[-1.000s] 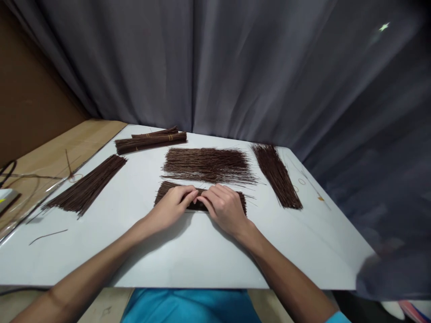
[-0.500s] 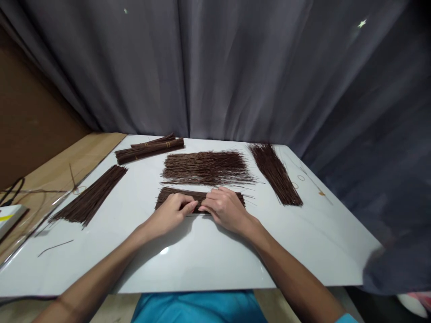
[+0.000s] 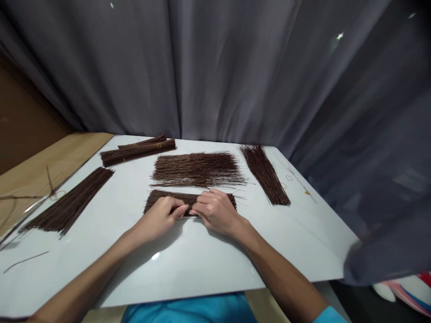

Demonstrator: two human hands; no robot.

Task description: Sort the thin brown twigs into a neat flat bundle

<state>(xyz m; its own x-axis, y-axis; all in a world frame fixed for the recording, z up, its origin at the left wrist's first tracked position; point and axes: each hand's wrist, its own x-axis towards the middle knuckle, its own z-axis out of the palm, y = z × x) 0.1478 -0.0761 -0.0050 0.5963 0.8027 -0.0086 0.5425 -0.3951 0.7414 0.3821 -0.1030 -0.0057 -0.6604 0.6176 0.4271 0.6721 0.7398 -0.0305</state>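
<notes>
A bundle of thin dark brown sticks (image 3: 191, 197) lies crosswise on the table in front of me. My left hand (image 3: 164, 213) is closed over its near edge, thumb pressed to the forefinger. Close beside it, my right hand (image 3: 213, 208) has curled fingers on the same bundle, and the two sets of fingertips almost meet at its middle. What exactly the fingertips pinch is too small to tell. Just behind lies a wider, looser spread of brown sticks (image 3: 198, 169).
Another stick pile (image 3: 72, 202) slants at the left, and a third (image 3: 264, 175) at the right. Tied bundles (image 3: 138, 151) lie at the back left. Rubber bands (image 3: 288, 178) and a single stick (image 3: 26, 261) lie on the white table (image 3: 296, 251). A grey curtain (image 3: 215, 67) hangs behind.
My view has turned slightly, so the table and piles appear further left. Both hands stay on the near bundle, with little visible change in their grip.
</notes>
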